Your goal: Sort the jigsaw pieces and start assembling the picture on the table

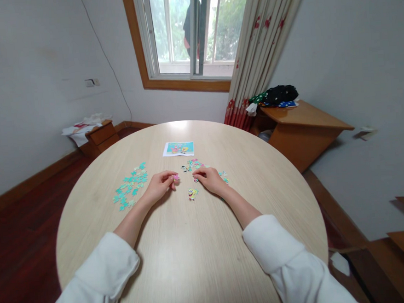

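My left hand (pixel 160 184) rests on the round wooden table (pixel 181 254) with its fingers pinched on a small pink puzzle piece (pixel 176 177). My right hand (pixel 209 178) lies just right of it, fingers curled over loose coloured pieces (pixel 193 164). A small joined yellow cluster of pieces (pixel 192 193) lies between the two hands, nearer to me. A spread of turquoise pieces (pixel 132 186) sits to the left of my left hand. A printed reference picture (pixel 178 148) lies flat beyond the hands.
A wooden desk (pixel 299 117) with dark clothes on it stands at the right by a curtain (pixel 257 50). A small wooden cabinet (pixel 100 135) with papers stands at the left wall. A window (pixel 186 28) is ahead.
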`<state>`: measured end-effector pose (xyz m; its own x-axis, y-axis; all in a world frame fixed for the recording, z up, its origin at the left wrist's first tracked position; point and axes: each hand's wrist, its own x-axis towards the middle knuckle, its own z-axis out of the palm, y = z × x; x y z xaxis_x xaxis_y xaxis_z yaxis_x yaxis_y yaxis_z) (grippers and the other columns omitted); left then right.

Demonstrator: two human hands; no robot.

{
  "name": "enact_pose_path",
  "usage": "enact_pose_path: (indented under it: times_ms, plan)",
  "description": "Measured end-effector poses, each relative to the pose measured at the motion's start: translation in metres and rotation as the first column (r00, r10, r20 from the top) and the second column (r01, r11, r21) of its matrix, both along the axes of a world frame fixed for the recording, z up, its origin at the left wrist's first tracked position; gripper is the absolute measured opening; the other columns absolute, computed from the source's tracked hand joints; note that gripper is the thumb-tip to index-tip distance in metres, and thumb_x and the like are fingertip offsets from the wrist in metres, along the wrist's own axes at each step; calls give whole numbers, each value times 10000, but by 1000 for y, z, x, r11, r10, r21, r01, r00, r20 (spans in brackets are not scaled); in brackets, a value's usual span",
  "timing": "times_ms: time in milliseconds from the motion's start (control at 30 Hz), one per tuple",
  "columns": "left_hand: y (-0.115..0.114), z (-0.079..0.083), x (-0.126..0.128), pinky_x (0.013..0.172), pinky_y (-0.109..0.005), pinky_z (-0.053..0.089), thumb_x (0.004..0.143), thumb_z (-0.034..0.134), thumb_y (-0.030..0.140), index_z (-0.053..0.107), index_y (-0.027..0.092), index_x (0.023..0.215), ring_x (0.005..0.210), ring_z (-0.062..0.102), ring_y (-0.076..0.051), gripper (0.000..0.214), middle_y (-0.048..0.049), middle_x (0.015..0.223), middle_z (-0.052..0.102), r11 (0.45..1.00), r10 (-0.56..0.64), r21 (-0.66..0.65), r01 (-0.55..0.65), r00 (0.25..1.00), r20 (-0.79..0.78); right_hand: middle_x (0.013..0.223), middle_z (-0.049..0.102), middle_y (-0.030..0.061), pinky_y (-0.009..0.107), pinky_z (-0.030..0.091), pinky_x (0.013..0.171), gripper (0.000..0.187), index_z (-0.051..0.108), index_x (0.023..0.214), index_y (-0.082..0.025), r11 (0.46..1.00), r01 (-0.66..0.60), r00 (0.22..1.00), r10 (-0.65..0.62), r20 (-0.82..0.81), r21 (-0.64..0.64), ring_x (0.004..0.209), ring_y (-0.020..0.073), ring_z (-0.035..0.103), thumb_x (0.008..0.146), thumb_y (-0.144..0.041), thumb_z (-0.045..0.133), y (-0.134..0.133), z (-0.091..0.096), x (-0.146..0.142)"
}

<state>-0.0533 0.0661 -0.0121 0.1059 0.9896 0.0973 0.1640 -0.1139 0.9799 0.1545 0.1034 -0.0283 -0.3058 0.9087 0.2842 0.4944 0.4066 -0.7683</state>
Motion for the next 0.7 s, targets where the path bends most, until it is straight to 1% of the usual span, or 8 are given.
enact_pose_path:
  times_ms: [233, 467, 700]
  plan:
    - [2, -2, 0, 555, -261, 444, 701, 607, 356, 621, 121, 892, 498, 555, -113, 303, -19, 621, 643, 1000, 0, -2, 0, 1000, 18, 871, 733, 41, 295, 476, 798, 157, 728, 840, -184, 1000, -16, 1000, 16, 0, 1, 815, 164, 652, 797, -175, 577, 2, -3, 1]
    - [-2, 3, 2, 550, -271, 472, 697, 636, 390, 608, 131, 906, 505, 572, -123, 334, -56, 678, 688, 1000, 2, 21, -1, 1000, -8, 876, 733, 43, 293, 474, 797, 154, 728, 841, -177, 1000, -8, 1000, 8, -4, 5, 810, 161, 650, 796, -181, 580, 2, -3, 1]
    - [-3, 4, 3, 527, -258, 463, 695, 642, 383, 569, 140, 870, 492, 570, -121, 309, -48, 656, 681, 999, 4, 32, -5, 1000, 14, 882, 734, 40, 293, 473, 805, 153, 726, 846, -179, 1000, -13, 1000, 13, 1, -7, 821, 160, 650, 799, -185, 580, 2, -3, 1]
